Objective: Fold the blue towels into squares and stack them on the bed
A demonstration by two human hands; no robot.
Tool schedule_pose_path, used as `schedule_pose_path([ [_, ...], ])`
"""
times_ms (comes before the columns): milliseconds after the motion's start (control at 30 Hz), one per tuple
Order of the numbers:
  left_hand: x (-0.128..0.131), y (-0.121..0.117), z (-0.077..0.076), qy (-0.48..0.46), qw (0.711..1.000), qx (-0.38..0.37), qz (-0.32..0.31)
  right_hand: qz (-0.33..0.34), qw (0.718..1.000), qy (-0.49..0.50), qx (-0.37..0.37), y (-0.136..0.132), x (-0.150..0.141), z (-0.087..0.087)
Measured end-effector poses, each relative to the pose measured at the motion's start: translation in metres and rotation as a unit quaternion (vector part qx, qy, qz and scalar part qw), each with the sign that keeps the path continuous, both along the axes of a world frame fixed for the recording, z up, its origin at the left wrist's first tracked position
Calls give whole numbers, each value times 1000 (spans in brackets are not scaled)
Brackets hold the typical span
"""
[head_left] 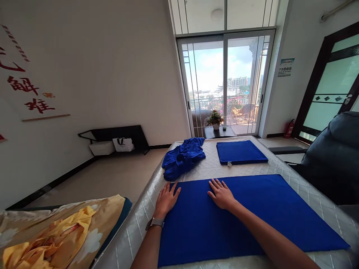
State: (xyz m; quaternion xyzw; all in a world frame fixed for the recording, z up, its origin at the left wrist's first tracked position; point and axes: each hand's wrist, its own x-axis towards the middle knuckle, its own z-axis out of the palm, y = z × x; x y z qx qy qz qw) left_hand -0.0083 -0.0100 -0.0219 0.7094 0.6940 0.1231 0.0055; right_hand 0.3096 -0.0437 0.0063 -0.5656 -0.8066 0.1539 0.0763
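Observation:
A blue cloth (246, 201) lies spread flat and smooth across the mattress (146, 213). My left hand (167, 198) rests on its far left corner, fingers spread, with a watch on the wrist. Farther right along the same far edge, my right hand (221, 193) presses flat with its fingers apart. Neither hand grips anything. Beyond my left hand sits a crumpled blue cloth (185, 157). A folded blue cloth (241, 151) with a small white tag lies at the far right of the mattress.
At lower left, yellow fabric (53, 239) lies in a heap on a patterned bed cover (103, 213). Past the mattress stand a small table (227, 132) with a potted plant (215, 119) and a sliding glass door (224, 82). A dark padded chair (333, 149) is at right.

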Motion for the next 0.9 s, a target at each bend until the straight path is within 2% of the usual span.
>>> schedule_pose_path([
  [67,-1,1,-1,-3,1000,-3,3,-13,1000,-11,3,0,20,-5],
  [133,-1,1,-1,-3,1000,-10,6,-39,999,-30,10,1,58,-10],
  [233,-2,2,-1,-9,1000,-17,8,-110,992,-66,16,4,137,-22],
  [367,-4,7,-4,-6,1000,-28,10,-236,962,-134,18,7,252,-45],
  [467,-6,11,-8,5,1000,-23,7,-291,945,-149,21,8,307,-61],
  [567,-7,13,-11,13,1000,-18,4,-310,941,-135,25,9,325,-69],
  [900,-6,13,-11,6,1000,-16,8,-308,943,-121,30,7,319,-67],
])
